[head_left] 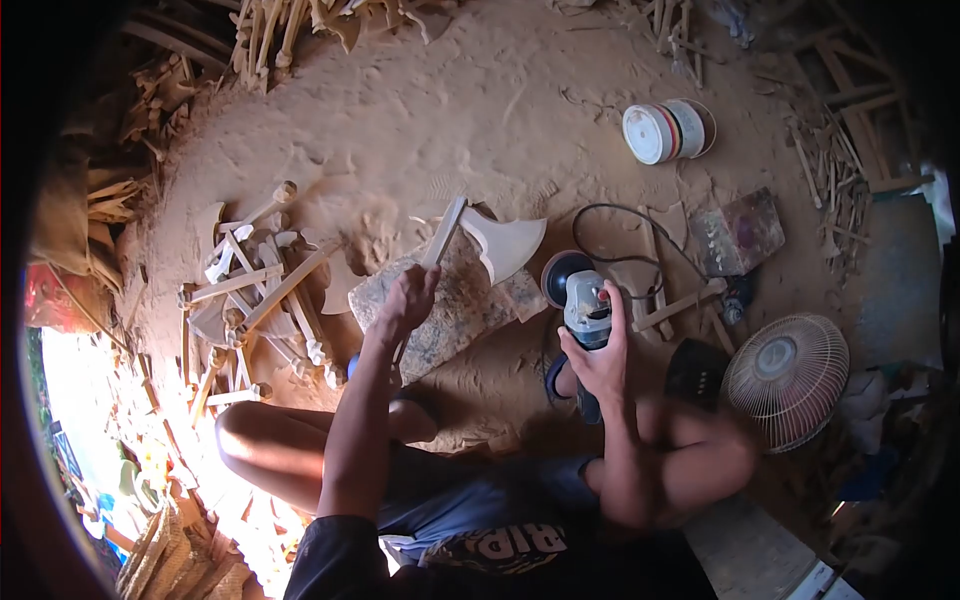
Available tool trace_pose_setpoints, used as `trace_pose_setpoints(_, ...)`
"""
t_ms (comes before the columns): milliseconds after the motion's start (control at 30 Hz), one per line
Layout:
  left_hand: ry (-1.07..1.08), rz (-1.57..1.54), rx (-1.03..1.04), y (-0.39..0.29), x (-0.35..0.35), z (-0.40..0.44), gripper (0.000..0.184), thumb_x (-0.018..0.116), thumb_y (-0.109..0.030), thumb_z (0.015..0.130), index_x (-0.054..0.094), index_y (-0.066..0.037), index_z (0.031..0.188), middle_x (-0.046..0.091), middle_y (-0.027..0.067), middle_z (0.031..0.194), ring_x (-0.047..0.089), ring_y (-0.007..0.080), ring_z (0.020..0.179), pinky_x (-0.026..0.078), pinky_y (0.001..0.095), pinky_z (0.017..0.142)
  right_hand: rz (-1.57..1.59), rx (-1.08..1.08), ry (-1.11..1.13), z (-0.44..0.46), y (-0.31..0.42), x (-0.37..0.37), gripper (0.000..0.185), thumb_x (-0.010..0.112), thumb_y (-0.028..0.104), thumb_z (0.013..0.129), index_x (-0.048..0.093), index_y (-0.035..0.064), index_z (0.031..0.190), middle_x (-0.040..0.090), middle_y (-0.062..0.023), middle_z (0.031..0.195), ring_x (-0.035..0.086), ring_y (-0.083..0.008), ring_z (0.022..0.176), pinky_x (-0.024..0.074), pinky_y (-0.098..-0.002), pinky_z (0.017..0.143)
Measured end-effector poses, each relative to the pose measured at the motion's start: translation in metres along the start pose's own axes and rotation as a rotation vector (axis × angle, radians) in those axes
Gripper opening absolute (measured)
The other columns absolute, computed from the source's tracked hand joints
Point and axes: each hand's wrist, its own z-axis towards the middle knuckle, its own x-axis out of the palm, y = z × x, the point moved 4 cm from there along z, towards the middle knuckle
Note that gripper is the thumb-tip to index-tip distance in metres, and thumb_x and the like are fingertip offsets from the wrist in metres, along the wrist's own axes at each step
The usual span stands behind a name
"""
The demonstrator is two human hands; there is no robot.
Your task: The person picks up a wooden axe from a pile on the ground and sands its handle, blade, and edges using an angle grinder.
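My left hand (408,298) is wrapped round the handle of a wooden axe (508,246), whose pale curved blade points right. The axe is over a worn, stone-like block (440,335) between my legs. My right hand (602,358) grips an angle grinder (587,308) with its round, dark disc facing up and to the left. The disc is near the axe blade but apart from it. A dark cord loops from the grinder across the sandy floor. Whether the disc is spinning, I cannot tell.
A pile of wooden axes (265,300) lies on the left. To the right are a fan (787,383), a speckled block (740,232) and wooden pieces (680,310). Farther off, a white bucket (665,132) lies on its side. More wooden pieces (270,35) are heaped at the back.
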Motion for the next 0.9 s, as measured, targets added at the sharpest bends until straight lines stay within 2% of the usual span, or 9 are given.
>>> trace_pose_setpoints(67,0.033,0.005,-0.106,-0.010,-0.001,0.002,0.035,0.058,-0.032,0.109,0.064,0.002,0.100,0.062,0.0250,0.082,0.065,0.0493,0.076,0.052,0.0549,0.069,0.047,0.027,0.013,-0.006,-0.002,0.002,0.092,0.087,0.012,0.078,0.040,0.0013,0.156,0.054,-0.0229,0.147,0.054,-0.0353,0.137,0.0426,-0.0444,0.116)
trace_pose_setpoints(200,0.141,0.011,0.150,0.011,0.036,-0.009,0.025,0.060,-0.029,0.107,0.066,-0.004,0.103,0.066,0.0233,0.091,0.068,0.0475,0.085,0.054,0.0554,0.071,0.155,0.081,0.077,-0.017,-0.009,0.011,0.092,0.085,0.007,0.081,0.037,0.0020,0.159,0.051,-0.0215,0.151,0.052,-0.0321,0.140,0.0403,-0.0437,0.118)
trace_pose_setpoints(300,0.063,0.008,0.195,0.018,0.044,-0.012,0.019,0.061,-0.026,0.106,0.067,-0.009,0.105,0.067,0.0219,0.092,0.067,0.0478,0.086,0.054,0.0561,0.072,0.116,0.063,0.147,-0.027,-0.025,0.023,0.093,0.084,0.006,0.080,0.037,0.0052,0.160,0.054,-0.0211,0.150,0.055,-0.0303,0.138,0.0424,-0.0427,0.117)
trace_pose_setpoints(400,-0.052,0.321,0.422,0.015,0.043,-0.013,0.017,0.062,-0.026,0.105,0.067,-0.010,0.105,0.068,0.0211,0.093,0.067,0.0477,0.089,0.054,0.0558,0.074,0.020,0.024,0.170,-0.036,-0.029,0.033,0.093,0.085,0.013,0.080,0.039,0.0071,0.160,0.060,-0.0221,0.145,0.061,-0.0319,0.133,0.0474,-0.0424,0.112)
trace_pose_setpoints(433,0.035,0.143,0.233,0.015,0.038,-0.009,0.019,0.064,-0.028,0.104,0.067,-0.010,0.107,0.069,0.0218,0.095,0.067,0.0485,0.092,0.054,0.0560,0.078,0.014,0.038,0.189,-0.037,-0.025,0.035,0.093,0.086,0.014,0.080,0.039,0.0076,0.160,0.061,-0.0227,0.144,0.062,-0.0331,0.132,0.0482,-0.0424,0.111)
trace_pose_setpoints(500,0.134,0.149,0.153,0.032,0.045,-0.001,0.020,0.065,-0.030,0.103,0.066,-0.011,0.108,0.069,0.0220,0.099,0.066,0.0495,0.092,0.054,0.0565,0.080,-0.008,0.037,0.210,-0.044,-0.033,0.045,0.094,0.087,0.021,0.080,0.039,0.0091,0.160,0.065,-0.0252,0.138,0.067,-0.0393,0.125,0.0529,-0.0431,0.105)
trace_pose_setpoints(567,0.174,0.158,0.109,0.041,0.051,-0.002,0.021,0.066,-0.032,0.103,0.066,-0.012,0.110,0.070,0.0220,0.101,0.066,0.0502,0.093,0.054,0.0569,0.082,-0.071,0.013,0.256,-0.045,-0.028,0.048,0.093,0.085,0.024,0.082,0.039,0.0109,0.161,0.067,-0.0232,0.138,0.068,-0.0394,0.123,0.0559,-0.0445,0.100)
trace_pose_setpoints(700,0.120,0.188,0.114,0.047,0.056,-0.006,0.022,0.066,-0.033,0.102,0.066,-0.012,0.112,0.070,0.0213,0.102,0.066,0.0496,0.096,0.054,0.0567,0.084,-0.147,0.052,0.303,-0.047,-0.018,0.049,0.090,0.082,0.027,0.084,0.038,0.0121,0.162,0.067,-0.0210,0.138,0.068,-0.0396,0.122,0.0572,-0.0463,0.097)
trace_pose_setpoints(900,0.059,0.233,0.292,0.049,0.065,-0.003,0.021,0.067,-0.031,0.101,0.066,-0.014,0.114,0.069,0.0193,0.096,0.067,0.0477,0.092,0.055,0.0567,0.081,-0.124,-0.001,0.219,-0.045,-0.022,0.049,0.088,0.082,0.024,0.084,0.041,0.0115,0.161,0.067,-0.0216,0.139,0.068,-0.0393,0.122,0.0573,-0.0461,0.097)
